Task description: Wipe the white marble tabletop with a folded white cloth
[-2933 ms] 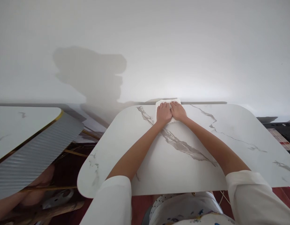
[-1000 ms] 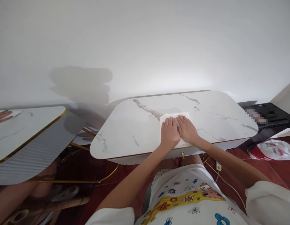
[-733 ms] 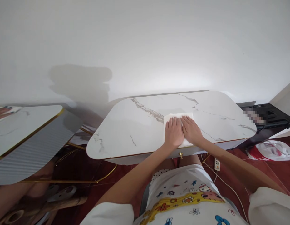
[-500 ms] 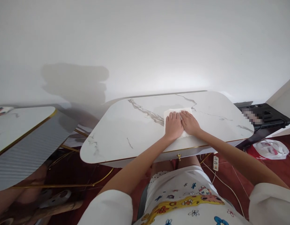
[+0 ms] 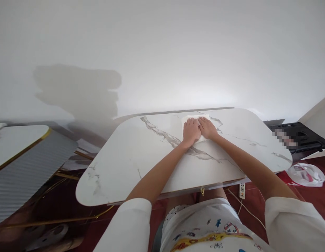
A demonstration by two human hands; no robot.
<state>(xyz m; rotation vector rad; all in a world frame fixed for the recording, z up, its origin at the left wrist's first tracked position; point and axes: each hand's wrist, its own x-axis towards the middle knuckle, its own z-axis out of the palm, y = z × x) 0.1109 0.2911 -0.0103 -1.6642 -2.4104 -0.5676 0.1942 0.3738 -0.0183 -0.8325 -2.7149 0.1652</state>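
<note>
Plain white wall (image 5: pixel 178 52) straight ahead of me, with a white marble-look table (image 5: pixel 117 168) up close to it. My white cloth (image 5: pixel 203 138) (might be paper towel, can't really tell) lies flat on the far half of the tabletop, roughly mid-width, right by a big grey vein. It's directly under my hands, so neither one is nearer: left hand (image 5: pixel 191 132) covers the left part, right hand (image 5: pixel 208 128) the right, and they meet in the middle. Can't call its long axis with so much covered, but a strip pokes out past my fingertips toward the wall. Both hands are palm down, fingers stretched out and close together, pressing on it rather than pinching it, as far as I can see. Arms reach forward and angle inward in a V, elbows wide apart. Further out: gold knob (image 5: pixel 202 191) under the front edge, power strip (image 5: pixel 241 191) and plastic bag (image 5: pixel 306 174) on the red floor, black case-looking thing (image 5: pixel 306 134) off right, second table (image 5: pixel 20 140) off left.
</note>
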